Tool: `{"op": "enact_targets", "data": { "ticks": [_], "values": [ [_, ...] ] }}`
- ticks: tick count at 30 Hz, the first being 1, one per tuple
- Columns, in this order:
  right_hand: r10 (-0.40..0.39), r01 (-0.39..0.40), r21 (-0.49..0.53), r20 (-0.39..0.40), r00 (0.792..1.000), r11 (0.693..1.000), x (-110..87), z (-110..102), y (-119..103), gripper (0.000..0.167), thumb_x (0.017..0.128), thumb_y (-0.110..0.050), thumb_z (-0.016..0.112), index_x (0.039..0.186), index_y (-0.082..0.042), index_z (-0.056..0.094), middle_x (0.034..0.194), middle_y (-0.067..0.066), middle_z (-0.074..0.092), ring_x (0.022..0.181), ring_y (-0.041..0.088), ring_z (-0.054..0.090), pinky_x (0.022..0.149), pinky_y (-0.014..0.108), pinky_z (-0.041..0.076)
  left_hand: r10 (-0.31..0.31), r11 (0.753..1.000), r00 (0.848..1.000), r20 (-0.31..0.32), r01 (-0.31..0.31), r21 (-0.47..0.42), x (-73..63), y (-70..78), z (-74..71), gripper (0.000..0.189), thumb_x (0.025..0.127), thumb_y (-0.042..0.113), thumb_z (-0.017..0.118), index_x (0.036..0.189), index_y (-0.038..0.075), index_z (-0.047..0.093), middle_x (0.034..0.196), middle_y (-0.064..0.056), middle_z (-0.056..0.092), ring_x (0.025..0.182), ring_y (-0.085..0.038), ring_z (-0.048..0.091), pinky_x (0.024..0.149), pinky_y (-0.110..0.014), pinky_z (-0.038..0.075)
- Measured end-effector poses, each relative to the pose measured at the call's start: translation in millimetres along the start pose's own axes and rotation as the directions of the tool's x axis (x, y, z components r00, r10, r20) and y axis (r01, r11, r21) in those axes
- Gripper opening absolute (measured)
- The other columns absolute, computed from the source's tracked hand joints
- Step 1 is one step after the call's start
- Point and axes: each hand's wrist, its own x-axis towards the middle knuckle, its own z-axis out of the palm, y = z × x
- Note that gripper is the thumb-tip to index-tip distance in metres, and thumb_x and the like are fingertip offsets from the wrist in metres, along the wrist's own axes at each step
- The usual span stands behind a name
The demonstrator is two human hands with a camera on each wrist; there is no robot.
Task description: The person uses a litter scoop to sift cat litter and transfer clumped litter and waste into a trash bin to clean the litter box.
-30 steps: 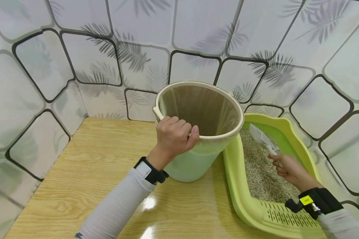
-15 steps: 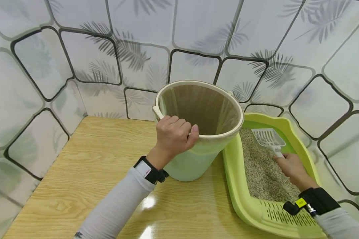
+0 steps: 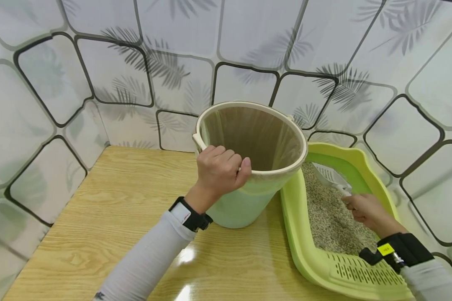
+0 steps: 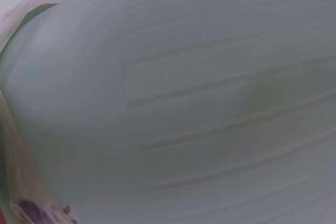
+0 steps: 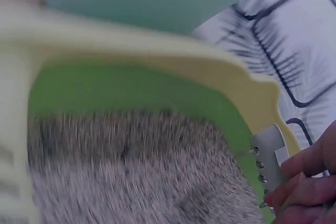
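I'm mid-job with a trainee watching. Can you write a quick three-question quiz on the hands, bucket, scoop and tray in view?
1. True or false: the green bucket stands inside the yellow-green tray.
2. Multiple choice: which hand grips the white scoop? A) left B) right C) both
3. Short answer: what does the left hand hold?

Key:
1. False; it stands beside the tray, on the wood-grain surface.
2. B, the right hand.
3. The bucket, near its rim.

On the desk [image 3: 98,225], the bin [image 3: 239,209] is standing with the tray [image 3: 299,238] lying beside it at four o'clock. Granules [image 3: 325,217] are lying in the tray; the scoop [image 3: 332,177] is extending over them near the tray's eleven o'clock. The wall [image 3: 248,46] is rising behind at twelve.
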Motion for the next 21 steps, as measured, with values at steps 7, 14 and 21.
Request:
{"op": "enact_targets", "data": {
  "ticks": [7,14,21],
  "values": [
    [-0.025,-0.069,0.408,0.220,0.975,0.911,2.3,-2.9,2.9,0.048,0.105,-0.023,0.033,0.144,0.000,0.016,0.064,-0.013,0.038,0.048,0.008,0.011,0.043,0.022,0.023,0.002,1.000,1.000,-0.003,-0.002,-0.001,0.2,0.4,0.4,0.050,0.089,0.025,0.041,0.041,0.016,0.031,0.039,0.004,0.028,0.038,-0.014,0.027,0.042,-0.028,0.023],
    [-0.038,-0.083,0.503,0.226,0.973,0.860,0.8,-4.1,2.3,0.025,0.105,-0.025,0.035,0.125,-0.010,0.032,0.066,-0.011,0.040,0.049,0.010,0.009,0.042,0.022,0.023,-0.003,1.000,1.000,-0.004,0.003,0.001,0.1,0.5,-0.1,0.050,0.089,0.026,0.041,0.041,0.015,0.032,0.039,0.004,0.029,0.038,-0.014,0.027,0.042,-0.028,0.024],
    [-0.027,0.033,0.103,-0.057,0.998,0.994,0.5,-3.5,3.8,0.018,0.101,-0.027,0.041,0.091,-0.015,0.050,0.068,-0.005,0.041,0.044,0.007,0.023,0.049,0.028,0.031,-0.001,1.000,1.000,-0.009,0.001,-0.003,-0.6,0.4,0.1,0.050,0.090,0.025,0.041,0.041,0.015,0.031,0.039,0.003,0.029,0.038,-0.014,0.027,0.042,-0.028,0.023]
  ]
}}
